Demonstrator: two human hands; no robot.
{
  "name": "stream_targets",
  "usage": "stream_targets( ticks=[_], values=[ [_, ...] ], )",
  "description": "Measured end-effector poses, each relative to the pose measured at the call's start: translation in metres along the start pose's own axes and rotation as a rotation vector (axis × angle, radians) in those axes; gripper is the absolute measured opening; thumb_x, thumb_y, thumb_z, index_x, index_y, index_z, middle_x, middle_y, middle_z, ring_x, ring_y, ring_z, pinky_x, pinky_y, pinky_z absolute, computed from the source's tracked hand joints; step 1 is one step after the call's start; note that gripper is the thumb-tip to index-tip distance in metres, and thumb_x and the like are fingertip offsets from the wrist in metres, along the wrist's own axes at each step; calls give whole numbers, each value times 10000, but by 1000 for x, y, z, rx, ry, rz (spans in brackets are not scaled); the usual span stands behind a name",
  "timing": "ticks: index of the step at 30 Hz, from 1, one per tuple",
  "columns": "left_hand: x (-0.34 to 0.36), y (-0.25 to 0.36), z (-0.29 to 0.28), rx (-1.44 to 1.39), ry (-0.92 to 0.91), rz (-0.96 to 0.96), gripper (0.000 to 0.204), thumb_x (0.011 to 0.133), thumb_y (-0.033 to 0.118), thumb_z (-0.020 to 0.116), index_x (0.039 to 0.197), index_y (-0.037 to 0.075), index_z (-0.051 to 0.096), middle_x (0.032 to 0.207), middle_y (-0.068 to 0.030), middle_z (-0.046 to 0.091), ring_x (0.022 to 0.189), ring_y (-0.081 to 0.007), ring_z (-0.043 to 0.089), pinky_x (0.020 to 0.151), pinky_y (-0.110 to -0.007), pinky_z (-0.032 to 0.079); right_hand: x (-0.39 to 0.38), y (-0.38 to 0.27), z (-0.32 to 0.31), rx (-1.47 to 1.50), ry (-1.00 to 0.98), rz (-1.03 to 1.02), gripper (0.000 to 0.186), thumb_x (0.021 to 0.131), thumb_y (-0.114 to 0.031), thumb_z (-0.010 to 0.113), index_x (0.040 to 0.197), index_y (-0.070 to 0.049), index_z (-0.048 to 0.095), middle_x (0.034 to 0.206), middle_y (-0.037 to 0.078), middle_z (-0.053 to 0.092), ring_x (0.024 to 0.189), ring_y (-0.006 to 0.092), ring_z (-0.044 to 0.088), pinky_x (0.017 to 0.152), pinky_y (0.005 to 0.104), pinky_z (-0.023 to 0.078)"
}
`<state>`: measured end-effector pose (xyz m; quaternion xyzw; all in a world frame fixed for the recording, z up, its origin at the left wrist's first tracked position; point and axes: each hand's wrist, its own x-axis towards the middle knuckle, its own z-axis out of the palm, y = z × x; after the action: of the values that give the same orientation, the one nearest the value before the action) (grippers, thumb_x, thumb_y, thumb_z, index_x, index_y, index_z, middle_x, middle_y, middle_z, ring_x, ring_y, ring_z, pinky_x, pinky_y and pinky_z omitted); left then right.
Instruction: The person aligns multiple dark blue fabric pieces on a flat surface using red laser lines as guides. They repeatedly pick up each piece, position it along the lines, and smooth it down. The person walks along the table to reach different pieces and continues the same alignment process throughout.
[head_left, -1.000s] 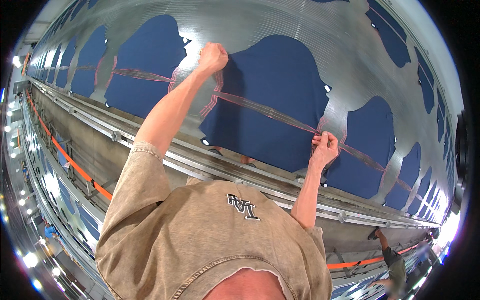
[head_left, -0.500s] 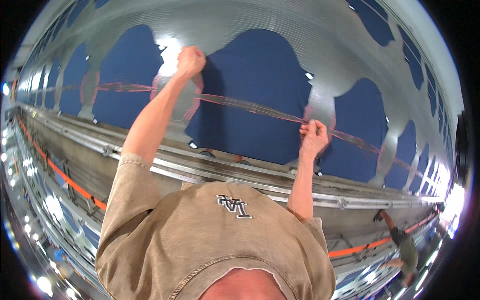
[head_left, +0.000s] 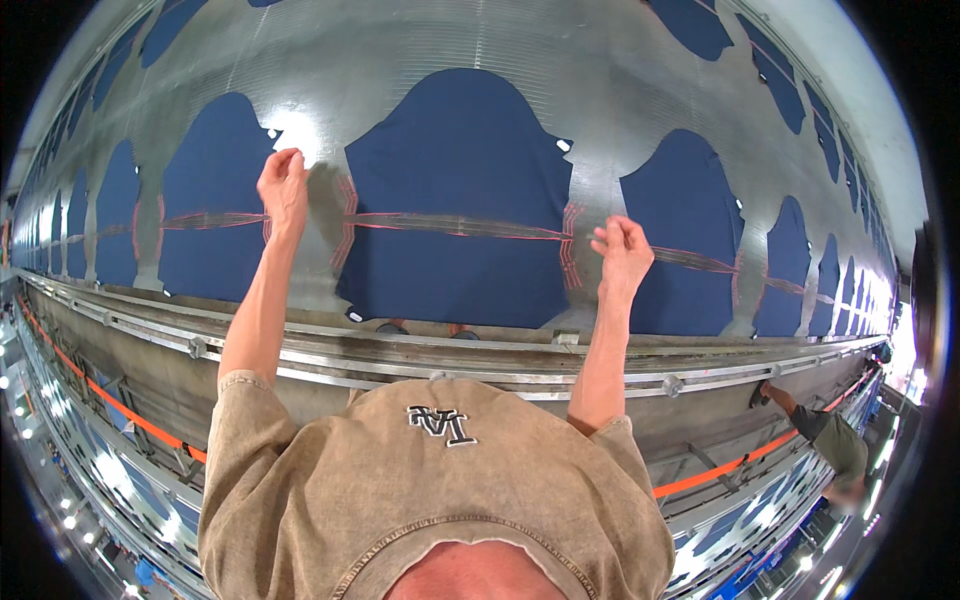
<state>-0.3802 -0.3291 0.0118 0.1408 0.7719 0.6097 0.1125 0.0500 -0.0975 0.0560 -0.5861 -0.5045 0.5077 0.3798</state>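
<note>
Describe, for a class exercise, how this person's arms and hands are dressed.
The left hand and right hand look ungloved, and the forearms are bare. The short, faded tan-brown sleeves match the shirt, which bears a dark emblem edged in white.

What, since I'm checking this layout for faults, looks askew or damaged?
Nothing stands out. The middle blue panel looks flat, with no obvious fold or tear, and its dark strip roughly lines up with that of the right-hand panel. Tiny flaws can't be judged here.
</note>
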Motion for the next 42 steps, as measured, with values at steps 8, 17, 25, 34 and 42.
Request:
stream_targets(
  ticks=[8,17,25,34,42],
  values=[
    [-98,-7,-60,321,150,177,180,951,101,628,1105,13,658,1116,-94,649,1001,-192,618,831,-323,503,71,-4,38,-477,-123,-239,237,832,-180,692,973,5,743,841,126,735,770,198,698,746,332,532],
    [-204,0,-107,590,55,224,203,909,11,623,1110,38,636,1194,-132,620,1097,-290,583,899,-399,475,86,-3,75,-946,-117,-319,237,775,-270,767,867,-53,739,856,166,742,869,356,711,817,450,530],
    [-241,-7,-111,679,-46,303,281,875,-34,638,1145,41,619,1220,-148,603,1116,-343,557,928,-437,465,91,2,76,-879,-197,-277,166,779,-234,725,821,-74,744,836,162,741,874,365,713,844,459,517],
    [-240,-9,-109,717,-55,318,282,859,-17,659,1132,48,627,1216,-150,608,1120,-353,563,950,-456,448,91,0,73,-800,-211,-233,162,761,-191,675,807,-48,736,795,149,736,817,325,716,808,424,527],
    [-239,-9,-107,713,-67,318,302,857,-17,660,1148,57,624,1213,-146,610,1118,-355,570,932,-454,462,87,-10,65,-739,-196,-176,166,759,-174,684,803,-22,733,758,154,728,777,295,718,800,399,535]
  ],
)
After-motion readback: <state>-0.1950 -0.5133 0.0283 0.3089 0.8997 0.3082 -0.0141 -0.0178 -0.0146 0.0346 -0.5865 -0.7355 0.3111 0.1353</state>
